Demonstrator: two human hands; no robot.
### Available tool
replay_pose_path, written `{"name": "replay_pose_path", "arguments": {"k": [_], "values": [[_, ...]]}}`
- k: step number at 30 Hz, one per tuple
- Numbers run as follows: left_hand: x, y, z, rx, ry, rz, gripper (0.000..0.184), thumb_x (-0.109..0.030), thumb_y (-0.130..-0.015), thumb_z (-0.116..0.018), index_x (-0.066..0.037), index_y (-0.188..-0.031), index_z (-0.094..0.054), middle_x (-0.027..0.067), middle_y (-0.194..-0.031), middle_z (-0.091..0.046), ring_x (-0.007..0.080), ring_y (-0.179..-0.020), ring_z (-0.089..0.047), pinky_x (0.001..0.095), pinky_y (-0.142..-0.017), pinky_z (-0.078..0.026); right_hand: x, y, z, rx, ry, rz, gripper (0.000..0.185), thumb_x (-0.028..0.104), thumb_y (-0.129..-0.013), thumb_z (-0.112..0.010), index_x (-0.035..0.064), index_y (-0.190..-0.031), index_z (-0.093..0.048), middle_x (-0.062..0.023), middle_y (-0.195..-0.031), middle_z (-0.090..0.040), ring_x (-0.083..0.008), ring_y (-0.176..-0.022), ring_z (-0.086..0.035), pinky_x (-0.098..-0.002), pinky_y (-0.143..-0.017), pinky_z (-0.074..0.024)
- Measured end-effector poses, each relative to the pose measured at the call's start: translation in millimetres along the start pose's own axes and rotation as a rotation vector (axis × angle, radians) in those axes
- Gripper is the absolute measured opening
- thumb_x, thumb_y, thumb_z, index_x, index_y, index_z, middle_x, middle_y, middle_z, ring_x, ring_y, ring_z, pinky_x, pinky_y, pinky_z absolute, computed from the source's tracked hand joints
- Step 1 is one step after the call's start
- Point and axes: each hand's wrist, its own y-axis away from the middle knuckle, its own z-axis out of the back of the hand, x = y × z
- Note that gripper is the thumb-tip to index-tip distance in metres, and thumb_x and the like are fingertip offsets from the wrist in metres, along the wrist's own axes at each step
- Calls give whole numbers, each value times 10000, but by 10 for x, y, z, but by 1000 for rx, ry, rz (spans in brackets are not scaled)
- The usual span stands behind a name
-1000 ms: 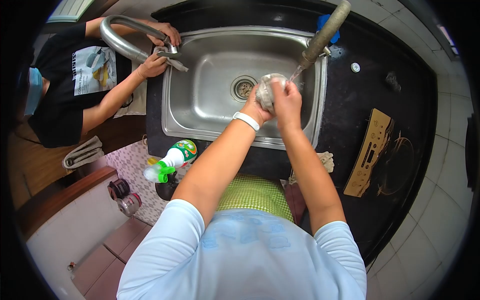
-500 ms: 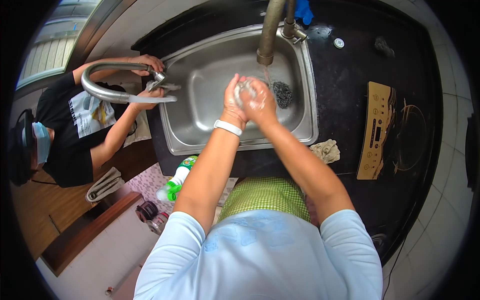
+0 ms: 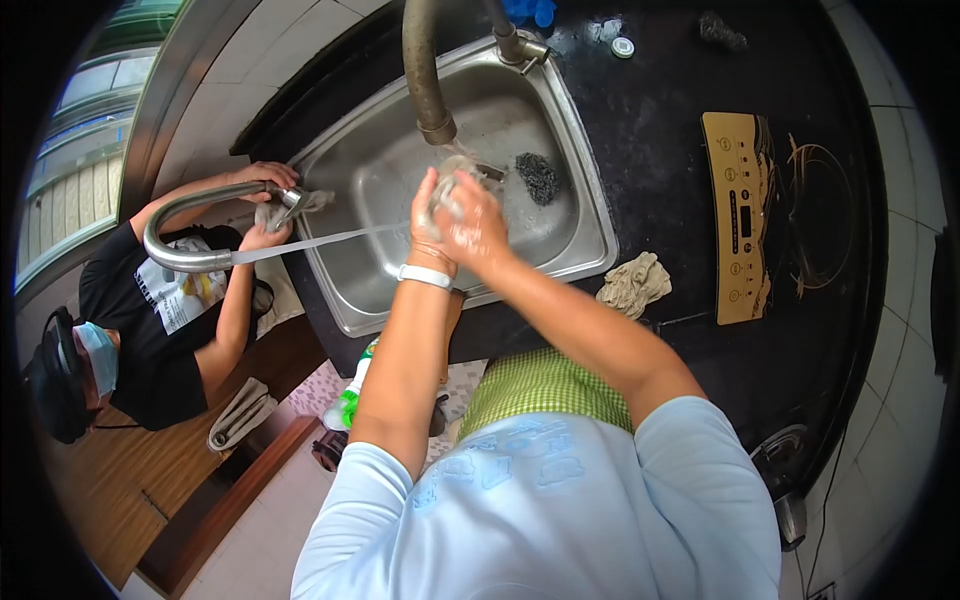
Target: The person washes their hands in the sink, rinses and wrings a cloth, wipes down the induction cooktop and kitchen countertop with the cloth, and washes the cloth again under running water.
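Note:
Over the sink [image 3: 385, 205] I have a wet, pale cloth [image 3: 447, 190] squeezed between my palms. My left hand [image 3: 428, 232], with a white band at its wrist, is closed against the cloth from the left. From the right my right hand [image 3: 476, 222] presses on it, fingers curled and wet. Just above both hands is the mouth of a metal faucet [image 3: 432, 110], with water coming down onto the cloth. A dark steel-wool scourer [image 3: 537, 178] lies in the sink to the right of my hands.
On the left a co-worker's hands [image 3: 268, 232] hold a greyish cloth by a second, curved faucet [image 3: 165, 225], which runs water. On the black counter are a crumpled beige rag [image 3: 635, 285], a gold induction cooker panel [image 3: 738, 220] and a small round lid [image 3: 622, 47].
The view has shifted, and my hands now sit closer below the faucet mouth, with more of the cloth showing. The second faucet's stream now reaches farther across the sink.

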Motion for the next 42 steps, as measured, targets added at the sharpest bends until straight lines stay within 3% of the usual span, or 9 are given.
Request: {"name": "replay_pose_path", "arguments": {"k": [3, 6, 13, 21, 28, 33, 35, 38, 42], "values": [[6, -34, 142, -38, -57, -36, 426, -520, -823, -472, -112, -898, -567, 97, -968, -604, 315, -855, -566, 503, -823, -434, 693, 187, 234, 100, 610, -40, 430, 278, -758, -588, 108, -1146, -516, -194, -1295, -412, -404, -1197, -349, -441, -1036, -237], [275, -47, 23, -85, -59, -253, 356, -415, -893, -433, -105, -1030, -540, 79, -1008, -589, 260, -925, -551, 466, -853, -432, 164, -13, -24, -96, -181, -204, 354, 236, -741, -576, 49, -1042, -557, -156, -1138, -518, -334, -1106, -429, -446, -930, -327], [408, 31, -175, -260, -127, -219, 228, -174, -881, -538, -47, -1068, -513, 95, -1084, -562, 243, -1044, -510, 407, -954, -401, -1027, -921, -60, -3, -660, -827, 204, 145, -698, -591, -51, -749, -565, -190, -756, -612, -252, -614, -575, -391, -600, -445], [-26, 280, -202, -687, -903, -607, 239, -308, -872, -551, -97, -984, -543, 17, -892, -560, 129, -911, -500, 310, -862, -369, -641, -741, 499, 325, -77, -467, 314, 285, -793, -620, -18, -728, -570, -54, -679, -579, -162, -594, -485, -349, -584, -406], [-197, 131, -453, -485, -795, -971, 162, -175, -878, -557, -14, -892, -543, 16, -793, -560, 72, -692, -495, 206, -637, -407, -540, -681, 558, 483, -331, -302, 487, 434, -773, -630, -10, -963, -571, -89, -751, -579, -141, -730, -552, -276, -658, -448], [-201, 158, -714, -352, -450, -691, 151, -156, -889, -526, -14, -939, -527, 78, -872, -583, 160, -793, -568, 313, -744, -475, -289, -438, 620, 664, 21, 260, 904, 460, -619, -731, -7, -1294, -353, -220, -1205, -495, -293, -974, -575, -325, -790, -466], [-193, 136, -708, -351, -120, -469, 153, -112, -898, -482, -5, -1002, -518, 135, -990, -566, 233, -909, -563, 390, -806, -479, -431, -387, 454, 465, 0, 359, 726, 317, -659, -697, 20, -1258, -412, -196, -1126, -560, -293, -921, -596, -327, -768, -471], [-265, 66, 32, -489, -65, -516, 211, -119, -894, -463, 14, -1056, -492, 164, -1040, -546, 273, -964, -547, 466, -870, -446, -512, -370, 372, 425, -568, -272, 307, 94, -697, -562, 24, -996, -576, -167, -870, -641, -257, -812, -625, -314, -744, -476], [45, 307, -227, -554, -68, -130, 403, -270, -863, -503, 22, -1135, -441, 235, -1151, -475, 368, -1033, -501, 514, -881, -418, -292, -201, 490, 395, -435, -2, 289, 45, -649, -545, 52, -936, -580, -146, -886, -619, -279, -811, -607, -320, -735, -473]]}}
